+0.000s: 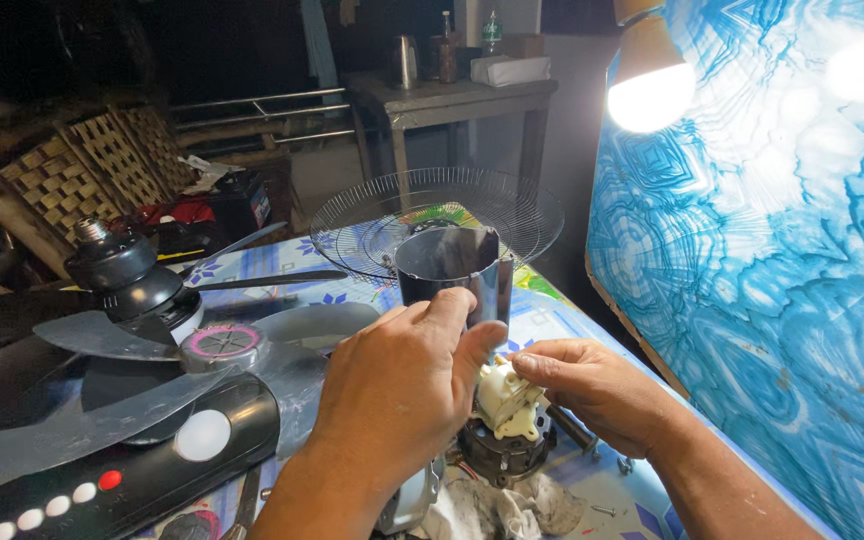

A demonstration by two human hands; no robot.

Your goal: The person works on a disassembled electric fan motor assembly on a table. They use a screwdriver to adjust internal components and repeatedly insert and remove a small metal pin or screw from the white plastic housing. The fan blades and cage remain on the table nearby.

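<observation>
Where the floral-patterned tablecloth covers the worktable, the room behind is dark, lit by one bare bulb at the upper right beside a blue swirl-patterned panel. Far back, a grey side table carries a kettle, bottles and a white box. A wire fan guard lies dish-like at the table's far end, nothing clearly in it. Left hand is clamped around a dark cylindrical motor cover, held upright at centre. Right hand pinches a cream plastic gear housing atop the dark fan motor, which sits on a rag near the table edge. Left: translucent fan blades, a black fan base with buttons, a woven lattice panel.
</observation>
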